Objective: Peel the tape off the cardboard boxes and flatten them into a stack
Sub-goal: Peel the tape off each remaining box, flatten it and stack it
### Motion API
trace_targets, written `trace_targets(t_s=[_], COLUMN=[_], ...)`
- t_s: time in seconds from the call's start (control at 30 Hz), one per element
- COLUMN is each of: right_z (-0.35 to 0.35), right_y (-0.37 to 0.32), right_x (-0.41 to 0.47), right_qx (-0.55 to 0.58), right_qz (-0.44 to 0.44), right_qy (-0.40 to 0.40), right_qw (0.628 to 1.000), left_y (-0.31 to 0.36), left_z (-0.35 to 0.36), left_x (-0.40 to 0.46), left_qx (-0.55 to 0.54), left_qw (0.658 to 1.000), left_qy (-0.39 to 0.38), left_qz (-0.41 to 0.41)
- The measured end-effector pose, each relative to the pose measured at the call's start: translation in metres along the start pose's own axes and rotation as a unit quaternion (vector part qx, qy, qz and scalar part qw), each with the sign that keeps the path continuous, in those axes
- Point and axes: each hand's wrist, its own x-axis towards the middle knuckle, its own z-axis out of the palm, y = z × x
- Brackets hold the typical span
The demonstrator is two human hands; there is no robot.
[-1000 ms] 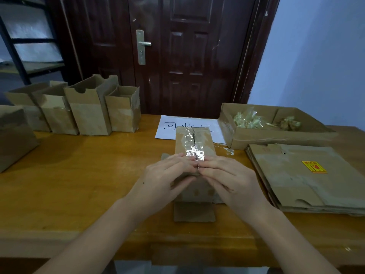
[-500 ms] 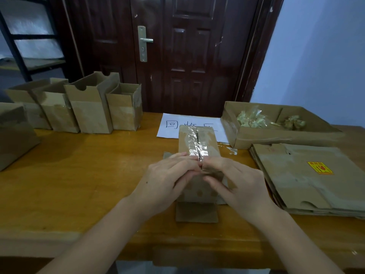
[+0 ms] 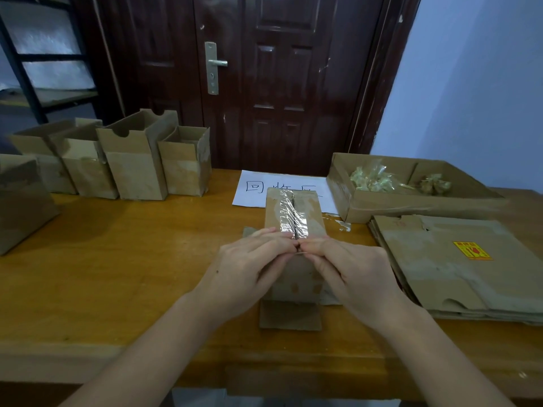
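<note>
Dark wooden door, white handwritten paper sheet, metal shelf rack

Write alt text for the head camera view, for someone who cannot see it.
Two bare hands, left hand and right hand, pick at the near end of clear tape on a small cardboard box on a wooden table. Flattened boxes are stacked at right; open boxes wait at left.

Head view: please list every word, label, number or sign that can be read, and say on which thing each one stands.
"回收" then a third character half hidden behind the taped box: handwritten on the white paper sheet lying on the table.
Yellow sticker with red print on the flattened cardboard stack: too small and blurred to read.
Other boxes, door: no readable text.
</note>
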Motion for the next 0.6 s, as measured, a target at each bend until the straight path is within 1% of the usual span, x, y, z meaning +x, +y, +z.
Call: trace_targets(t_s=[0.2, 0.37, 0.5, 0.6], right_z=[0.000, 0.002, 0.006, 0.009], right_y=[0.000, 0.000, 0.001, 0.002], right_x=[0.006, 0.006, 0.008, 0.006], right_qx=[-0.020, -0.022, -0.032, -0.051], right_qz=[-0.002, -0.006, -0.023, -0.049], right_qy=[0.010, 0.036, 0.083, 0.092], right_qw=[1.000, 0.999, 0.996, 0.993], left_y=[0.004, 0.007, 0.010, 0.014], left_z=[-0.001, -0.001, -0.002, -0.006], left_x=[0.005, 0.007, 0.004, 0.007], left_qx=[0.010, -0.011, -0.035, -0.073], left_qw=[1.000, 0.999, 0.997, 0.992], left_qy=[0.016, 0.026, 0.006, -0.008], left_qz=[-0.023, -0.041, -0.073, -0.103])
